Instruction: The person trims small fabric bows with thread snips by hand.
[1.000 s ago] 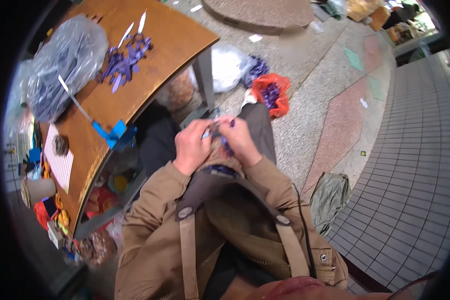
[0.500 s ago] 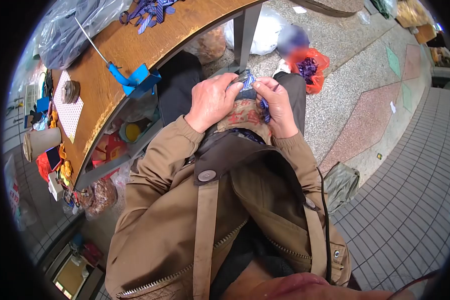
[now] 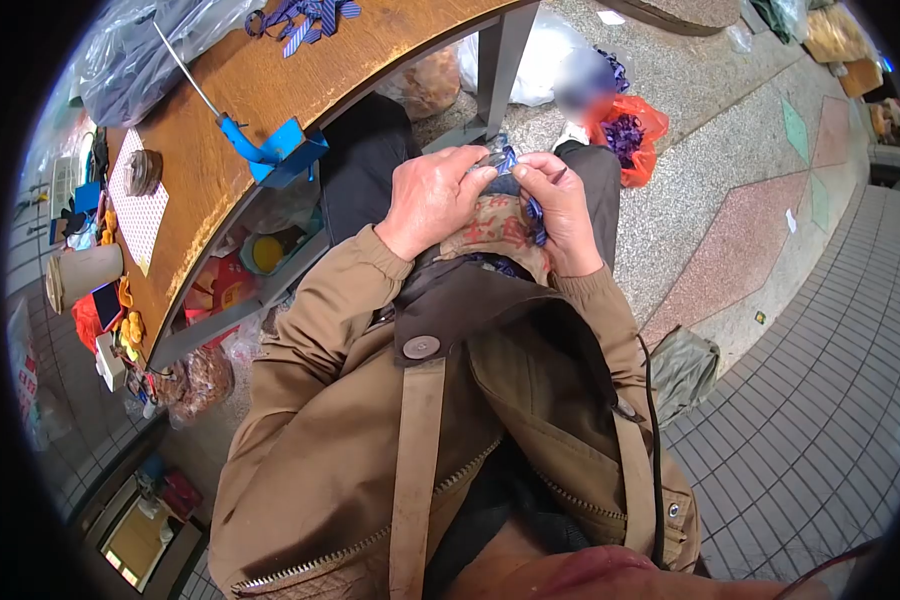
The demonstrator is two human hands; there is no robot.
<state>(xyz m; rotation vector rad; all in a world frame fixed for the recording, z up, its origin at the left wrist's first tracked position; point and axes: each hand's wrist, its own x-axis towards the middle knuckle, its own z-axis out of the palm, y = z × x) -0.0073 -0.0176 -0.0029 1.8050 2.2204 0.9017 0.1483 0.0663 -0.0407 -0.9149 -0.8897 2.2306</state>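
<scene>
Over my lap, both hands are close together at a small blue striped fabric piece [image 3: 537,222]. My left hand [image 3: 435,198] has its thumb and fingers pressed together on a small greyish item at the striped cloth; its exact shape is too small to tell. Thumb and forefinger of my right hand [image 3: 560,212] pinch the striped fabric, and part of it hangs down beside the palm. A beige cloth with red print [image 3: 490,228] lies on my lap below the hands. More striped pieces [image 3: 305,18] rest on the table's far part.
The brown table [image 3: 300,75] at my left carries a blue clamp-like tool with a metal rod [image 3: 288,153], a plastic bag [image 3: 145,65] and a round tin [image 3: 142,172]. A red bag of purple pieces [image 3: 625,138] and a grey cloth [image 3: 685,370] lie on the floor.
The view has shifted, so the table stands further up and left. My hands stay together over my lap at the striped fabric, which shows more clearly than in the blurred earliest frame.
</scene>
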